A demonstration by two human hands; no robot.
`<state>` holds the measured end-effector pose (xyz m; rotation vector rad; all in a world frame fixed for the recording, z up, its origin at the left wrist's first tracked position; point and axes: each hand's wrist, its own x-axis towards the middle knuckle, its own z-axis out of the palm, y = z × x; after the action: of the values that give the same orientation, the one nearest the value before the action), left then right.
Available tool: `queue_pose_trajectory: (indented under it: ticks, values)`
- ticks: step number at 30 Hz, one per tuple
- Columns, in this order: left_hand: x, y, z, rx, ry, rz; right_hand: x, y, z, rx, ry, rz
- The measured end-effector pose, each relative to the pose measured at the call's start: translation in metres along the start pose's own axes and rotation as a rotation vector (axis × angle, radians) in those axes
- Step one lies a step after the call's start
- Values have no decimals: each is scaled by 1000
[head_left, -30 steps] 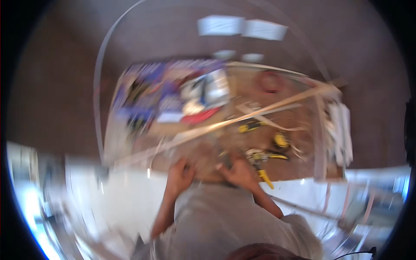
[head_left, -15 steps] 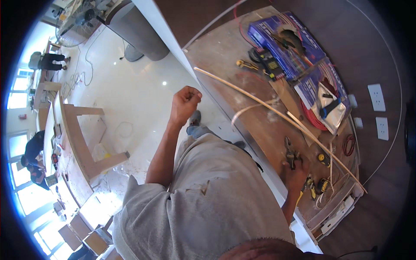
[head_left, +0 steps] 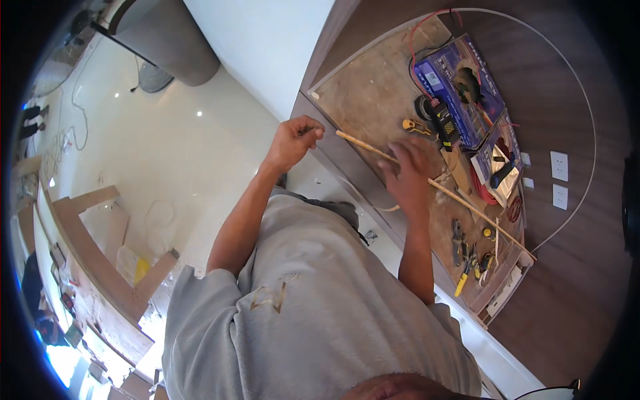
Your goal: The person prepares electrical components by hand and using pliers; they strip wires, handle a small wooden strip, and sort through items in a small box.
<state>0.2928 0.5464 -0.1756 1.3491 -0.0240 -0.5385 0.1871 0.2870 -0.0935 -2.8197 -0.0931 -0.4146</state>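
Observation:
My left hand (head_left: 298,142) is raised in front of the cabinet's edge, thumb and fingers pinched together. Whatever it may hold is too small to make out. My right hand (head_left: 408,170) hovers with fingers apart over a long thin wooden strip (head_left: 473,209), which lies slantwise across the worktop; whether it touches the strip I cannot tell. Nearer me on the same top lie dark pliers (head_left: 457,241), a yellow-handled tool (head_left: 464,280) and a small yellow and black tape measure (head_left: 489,233). Beyond my right hand are a yellow cutter knife (head_left: 416,127) and a black meter-like device (head_left: 440,123).
Blue boxes (head_left: 460,93) of cable and a silver packet (head_left: 500,167) stand along the back of the worktop. Two white sockets (head_left: 559,166) sit on the brown wall. A grey column (head_left: 167,40) and a wooden bench (head_left: 87,233) are off to the left.
My right hand has left the pliers on the worktop and moved up and left to the wooden strip. My left hand stays raised, fingers pinched. The whole view has shifted.

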Motion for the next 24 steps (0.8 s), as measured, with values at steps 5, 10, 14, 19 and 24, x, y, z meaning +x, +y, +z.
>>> queue_pose_trajectory:
  ticks: [5, 10, 14, 19, 24]
  values:
    - [11, 1, -2, 116, -135, -13, 15, 0, 26, 4, -94, -6]
    - [16, 10, -5, 176, -125, 10, 20, 2, 28, 65, -88, -28]
    - [19, 25, -4, 314, -176, 9, 22, 3, 25, 89, -84, -58]
    - [18, 31, -4, 477, -150, 182, 19, 6, 27, 117, -89, -69]
    - [27, 41, -1, 639, -95, 468, 16, 14, 38, 73, 33, -82]
